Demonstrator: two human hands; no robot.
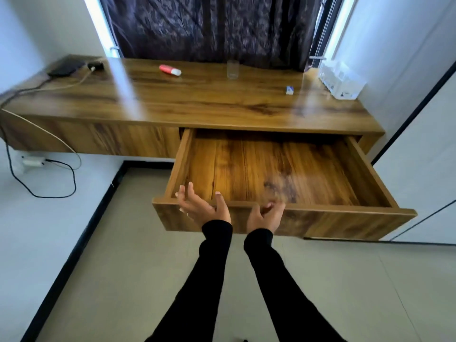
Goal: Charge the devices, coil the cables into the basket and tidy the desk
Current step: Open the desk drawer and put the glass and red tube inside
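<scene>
A wooden desk runs along the wall, and its wide drawer is pulled out with nothing inside. My left hand hovers palm up over the drawer's front edge, fingers spread and holding nothing. My right hand, blurred, sits beside it at the same edge with loosely curled fingers and nothing in it. At the desk's far left lie a dark flat device and a small black device, each with a cable plugged in. The white basket stands at the far right corner.
A red and white tube, a clear glass and a small white and blue box lie on the desktop. Cables hang off the left end to a white wall plug. A dark curtain hangs behind.
</scene>
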